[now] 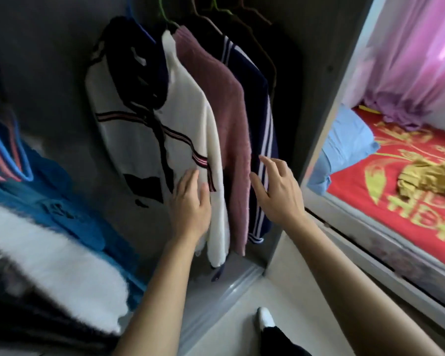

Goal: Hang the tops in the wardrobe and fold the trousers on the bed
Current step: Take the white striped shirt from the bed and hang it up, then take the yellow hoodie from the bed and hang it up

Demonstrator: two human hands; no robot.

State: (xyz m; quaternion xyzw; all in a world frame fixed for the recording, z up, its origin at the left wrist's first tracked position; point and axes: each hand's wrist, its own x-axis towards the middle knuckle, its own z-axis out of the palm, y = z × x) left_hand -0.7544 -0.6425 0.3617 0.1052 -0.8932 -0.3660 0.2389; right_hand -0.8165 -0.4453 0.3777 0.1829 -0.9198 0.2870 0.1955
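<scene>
Inside the wardrobe (316,73) hang white, pink, navy tops (231,111).

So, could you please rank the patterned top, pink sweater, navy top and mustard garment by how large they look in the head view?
1. patterned top
2. pink sweater
3. navy top
4. mustard garment, which lies farther away and is cut off by the frame, so its true size is unsure.

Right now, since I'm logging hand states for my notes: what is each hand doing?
Left hand: open, fingers flat against the white striped jacket.
Right hand: open, fingers by the navy striped top, holding nothing.
</scene>
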